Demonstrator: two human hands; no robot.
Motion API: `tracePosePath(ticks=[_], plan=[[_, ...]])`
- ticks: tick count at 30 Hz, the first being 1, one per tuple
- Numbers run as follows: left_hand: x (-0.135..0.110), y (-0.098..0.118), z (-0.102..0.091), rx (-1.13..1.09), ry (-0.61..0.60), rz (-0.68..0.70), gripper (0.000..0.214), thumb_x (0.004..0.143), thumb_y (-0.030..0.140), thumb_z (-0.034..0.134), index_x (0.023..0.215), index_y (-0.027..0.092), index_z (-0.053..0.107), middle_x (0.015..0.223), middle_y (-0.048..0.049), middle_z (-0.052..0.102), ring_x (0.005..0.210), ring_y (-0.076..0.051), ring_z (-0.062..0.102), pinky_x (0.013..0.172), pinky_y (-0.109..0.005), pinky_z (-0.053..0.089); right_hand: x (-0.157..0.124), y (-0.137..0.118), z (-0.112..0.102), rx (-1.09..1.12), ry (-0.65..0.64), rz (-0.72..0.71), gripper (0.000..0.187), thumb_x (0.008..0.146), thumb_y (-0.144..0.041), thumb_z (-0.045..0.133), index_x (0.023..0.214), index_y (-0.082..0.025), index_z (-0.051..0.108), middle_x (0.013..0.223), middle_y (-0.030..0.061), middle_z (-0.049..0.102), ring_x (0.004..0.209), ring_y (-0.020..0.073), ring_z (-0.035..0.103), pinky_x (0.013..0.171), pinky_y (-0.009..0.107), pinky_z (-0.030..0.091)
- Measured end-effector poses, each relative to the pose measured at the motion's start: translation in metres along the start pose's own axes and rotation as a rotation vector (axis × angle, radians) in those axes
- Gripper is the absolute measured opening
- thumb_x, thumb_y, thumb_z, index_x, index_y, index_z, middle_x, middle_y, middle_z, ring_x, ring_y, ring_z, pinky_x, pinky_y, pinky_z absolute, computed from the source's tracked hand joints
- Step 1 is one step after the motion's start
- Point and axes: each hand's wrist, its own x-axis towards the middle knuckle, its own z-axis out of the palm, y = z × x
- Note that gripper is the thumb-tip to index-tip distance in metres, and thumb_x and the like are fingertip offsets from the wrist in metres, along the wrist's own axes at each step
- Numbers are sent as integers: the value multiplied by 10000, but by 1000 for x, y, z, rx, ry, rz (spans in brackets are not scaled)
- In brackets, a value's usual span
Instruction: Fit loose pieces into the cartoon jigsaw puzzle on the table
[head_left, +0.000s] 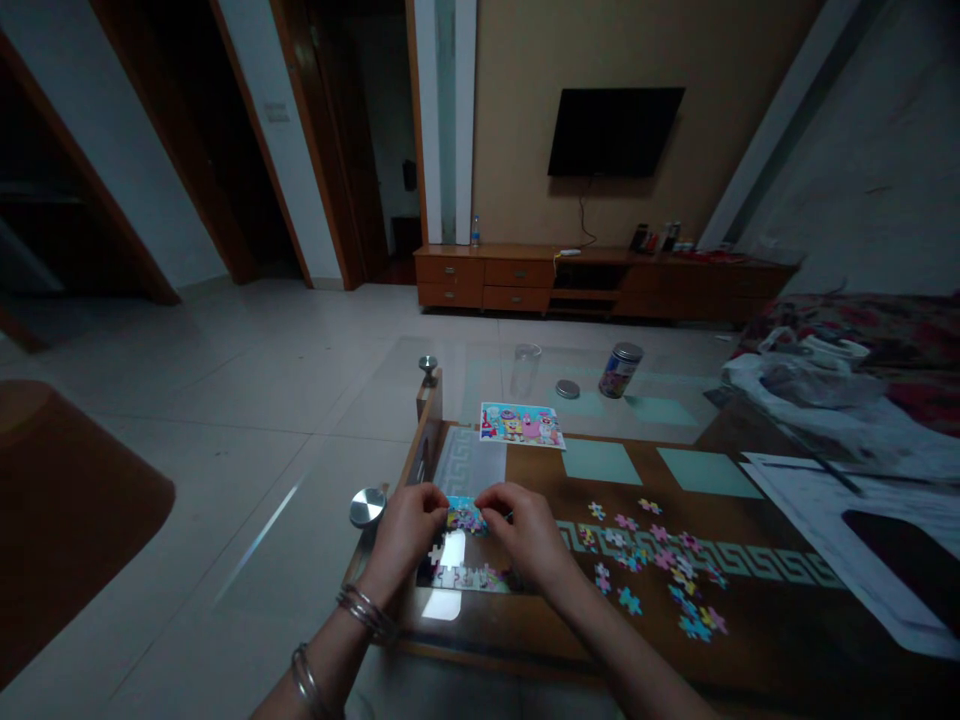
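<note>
A joined strip of jigsaw puzzle (466, 514) lies between my hands over the glass table. My left hand (411, 525), with silver bangles on the wrist, pinches its left end. At the right end my right hand (525, 528) has thumb and fingers closed on it. Nearer me, a row of joined puzzle pieces (469, 578) runs along the table's front, apart from the strip. To the right of my hands, several loose puzzle pieces (664, 558) are scattered in a heap. Just beyond my hands rests a cartoon picture card (523, 427).
Farther back on the glass stand a clear cylinder (525, 370), a round metal lid (568, 389) and a printed tin (621, 370). Papers (817, 510), a dark phone-like slab (904, 565) and a plastic bag (840, 400) occupy the right. Metal knobs (367, 507) edge the left side.
</note>
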Motion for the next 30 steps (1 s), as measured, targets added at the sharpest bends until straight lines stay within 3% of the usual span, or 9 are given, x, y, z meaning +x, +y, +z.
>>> tracePosePath(ticks=[30], plan=[[2, -7, 5, 19, -16, 14, 91, 669, 153, 559, 658, 188, 641, 661, -24, 655, 672, -180, 603, 607, -271, 406, -2, -7, -2, -14, -9, 26, 216, 740, -25, 550, 767, -182, 695, 815, 44, 711, 781, 170, 631, 732, 286, 463]])
